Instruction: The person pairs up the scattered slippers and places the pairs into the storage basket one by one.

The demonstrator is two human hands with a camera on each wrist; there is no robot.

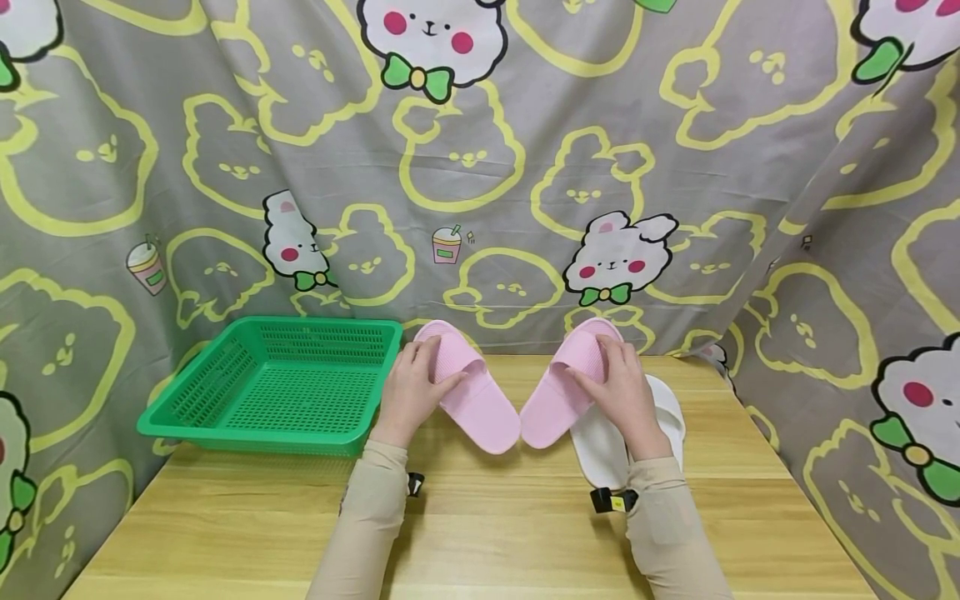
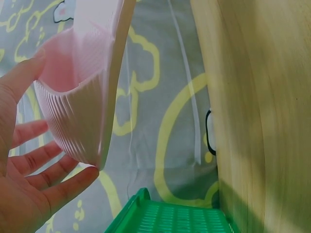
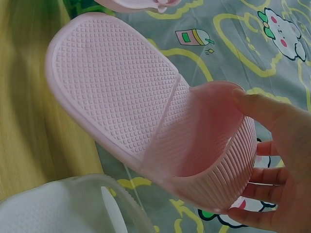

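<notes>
Two pink slippers lie on the wooden table [image 1: 495,525], their heels nearly touching. My left hand [image 1: 442,364] grips the strap of the left pink slipper [image 1: 483,410]. The thumb is inside the strap and the fingers [image 2: 53,179] are on its ribbed outside [image 2: 73,116]. My right hand [image 1: 592,360] holds the strap of the right pink slipper [image 1: 547,410] the same way. Its thumb [image 3: 257,109] is over the strap's edge above the textured footbed [image 3: 116,82]. That slipper is lifted slightly over a white slipper [image 1: 600,450].
A green mesh basket [image 1: 270,425] stands at the table's back left, close to my left hand. A second white slipper [image 1: 670,412] lies beside the first, under my right wrist. Patterned cloth [image 1: 525,167] hangs around the table on three sides.
</notes>
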